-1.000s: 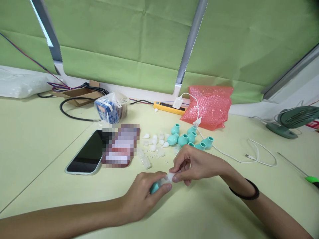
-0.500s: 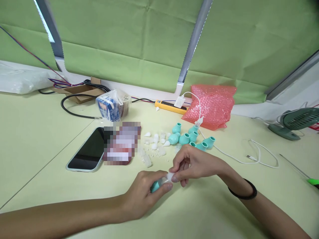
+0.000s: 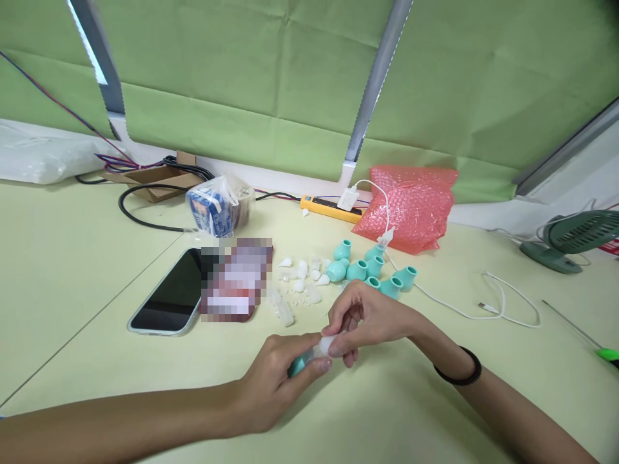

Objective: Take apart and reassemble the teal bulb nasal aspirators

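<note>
My left hand is closed around a small teal bulb-shaped part just above the table. My right hand pinches a small translucent white tip that sits at the end of the teal part; the two hands touch there. A black band is on my right wrist. Behind my hands lie several loose teal bulbs and several small white tips scattered on the pale green table.
A phone lies face up at the left beside a blurred packet. Further back are a plastic-wrapped blue box, a yellow power strip, pink bubble wrap, a white cable, a green fan and a green-handled tool.
My right hand has moved slightly left and closer to my left hand, still pinching the white tip on the teal part. The view shifted a little.
</note>
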A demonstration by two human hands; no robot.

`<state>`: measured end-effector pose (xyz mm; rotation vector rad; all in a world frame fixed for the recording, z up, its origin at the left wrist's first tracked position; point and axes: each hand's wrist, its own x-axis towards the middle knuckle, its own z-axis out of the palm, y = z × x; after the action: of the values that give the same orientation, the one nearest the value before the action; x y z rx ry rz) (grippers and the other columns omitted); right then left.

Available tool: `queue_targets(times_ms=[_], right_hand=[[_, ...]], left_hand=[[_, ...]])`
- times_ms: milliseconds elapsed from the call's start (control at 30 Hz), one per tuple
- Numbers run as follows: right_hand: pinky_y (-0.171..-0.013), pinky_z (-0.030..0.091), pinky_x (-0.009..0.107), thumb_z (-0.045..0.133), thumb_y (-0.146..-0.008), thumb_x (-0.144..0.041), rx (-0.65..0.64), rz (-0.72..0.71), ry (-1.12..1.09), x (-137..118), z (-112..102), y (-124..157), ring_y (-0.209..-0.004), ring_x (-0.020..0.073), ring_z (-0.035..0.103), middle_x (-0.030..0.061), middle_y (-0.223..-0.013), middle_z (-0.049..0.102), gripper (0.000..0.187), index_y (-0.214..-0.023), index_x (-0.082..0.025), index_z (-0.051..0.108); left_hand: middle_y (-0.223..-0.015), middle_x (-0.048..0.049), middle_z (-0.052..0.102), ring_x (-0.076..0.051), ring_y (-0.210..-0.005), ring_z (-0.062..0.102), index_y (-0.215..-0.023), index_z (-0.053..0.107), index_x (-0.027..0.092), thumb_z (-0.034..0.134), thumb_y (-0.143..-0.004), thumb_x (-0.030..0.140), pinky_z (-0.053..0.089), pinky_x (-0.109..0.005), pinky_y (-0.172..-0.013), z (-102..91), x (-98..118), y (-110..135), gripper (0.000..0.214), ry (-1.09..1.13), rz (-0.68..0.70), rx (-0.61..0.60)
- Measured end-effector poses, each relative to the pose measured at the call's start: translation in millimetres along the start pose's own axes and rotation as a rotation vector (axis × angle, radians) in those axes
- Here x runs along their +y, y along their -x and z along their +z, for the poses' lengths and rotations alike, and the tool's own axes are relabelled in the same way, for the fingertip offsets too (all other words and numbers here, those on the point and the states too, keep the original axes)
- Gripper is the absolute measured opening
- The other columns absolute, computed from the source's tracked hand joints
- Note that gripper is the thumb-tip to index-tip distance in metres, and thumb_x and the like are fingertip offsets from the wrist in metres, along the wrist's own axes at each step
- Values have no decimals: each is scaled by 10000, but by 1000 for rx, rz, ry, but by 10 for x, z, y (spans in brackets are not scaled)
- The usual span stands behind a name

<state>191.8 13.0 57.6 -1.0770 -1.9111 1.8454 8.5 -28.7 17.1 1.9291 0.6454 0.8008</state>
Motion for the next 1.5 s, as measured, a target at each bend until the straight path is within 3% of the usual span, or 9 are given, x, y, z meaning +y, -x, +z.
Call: queue_targets(times_ms=[367,600,833,1033,1133,1400,1500], right_hand=[[-390,483,152,678,-618,-185,-28,-56,-136,35,42,-39,-385,91,583,-8,-478,605,117,-653,-83,632],[-408,495,166,656,-646,-258,-20,-89,-121,16,77,-24,-406,98,591,-12,-481,584,181,-674,-82,622],[-428,465,164,629,-672,-311,99,-141,92,-75,106,-23,-429,84,581,-16,-509,576,209,-714,-108,599],[-447,469,189,606,-699,-277,201,-249,261,-190,68,61,-478,95,590,34,-654,621,177,-774,-119,632],[-487,492,208,604,-701,-265,233,-270,299,-219,26,98,-516,110,606,50,-689,636,184,-807,-119,643],[-453,462,208,607,-695,-291,193,-196,367,-191,-40,98,-527,126,590,54,-598,638,210,-774,-107,669],[-442,465,205,617,-688,-256,194,-251,375,-198,-29,96,-517,124,592,50,-585,640,174,-753,-104,673]], left_hand=[[-741,2,547,-103,-673,480,-1006,556,173,363,-860,161,367,-184,-687,-20,19,14,243,30,67,-11],[-847,-6,583,-111,-761,515,-1032,546,194,387,-850,133,361,-182,-735,-11,22,21,250,47,99,27],[-750,25,574,-97,-678,477,-917,600,178,433,-837,209,362,-179,-680,-13,7,-32,188,88,-64,110],[-632,26,504,-96,-572,405,-849,582,143,458,-812,267,349,-180,-553,6,-56,26,179,36,-110,205],[-688,14,529,-106,-611,432,-839,573,146,469,-807,265,356,-187,-578,7,-50,25,161,15,-109,244],[-797,-2,558,-138,-720,479,-972,581,201,457,-824,257,365,-226,-657,13,-56,-22,201,5,-93,176],[-803,-11,561,-143,-722,485,-993,572,198,461,-820,269,377,-234,-667,9,-64,-2,218,15,-85,169]])
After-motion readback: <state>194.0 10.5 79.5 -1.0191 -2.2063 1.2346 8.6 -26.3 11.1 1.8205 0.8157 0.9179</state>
